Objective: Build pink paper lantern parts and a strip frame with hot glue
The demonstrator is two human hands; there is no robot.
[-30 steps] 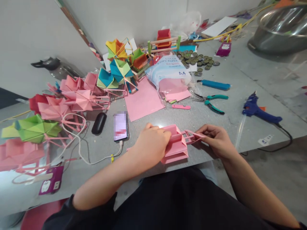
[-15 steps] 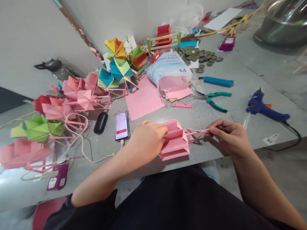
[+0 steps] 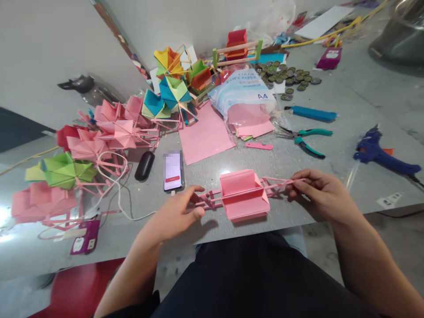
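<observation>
A pink folded-paper wheel (image 3: 245,201) with box-like pockets lies between my hands near the table's front edge. Thin pink paper-stick frames stick out from both its sides. My right hand (image 3: 318,190) pinches the tip of the right stick frame (image 3: 276,185) between thumb and fingers. On the other side, my left hand (image 3: 180,214) is open around the end of the left stick frame (image 3: 210,201), thumb and fingers apart. Some of its fingertips are hidden behind the hand, so contact there is unclear.
A phone (image 3: 173,170) on a white cable and a black case (image 3: 145,166) lie left. Finished paper models (image 3: 122,132) crowd the left side. Beyond the wheel are pink paper (image 3: 203,134), a pink cutter (image 3: 259,145) and pliers (image 3: 303,137). A blue glue gun (image 3: 380,148) lies right.
My left hand has let go of the wheel's body and moved left to the left stick frame. The wheel has turned, its pockets now facing up. My right hand keeps its pinch.
</observation>
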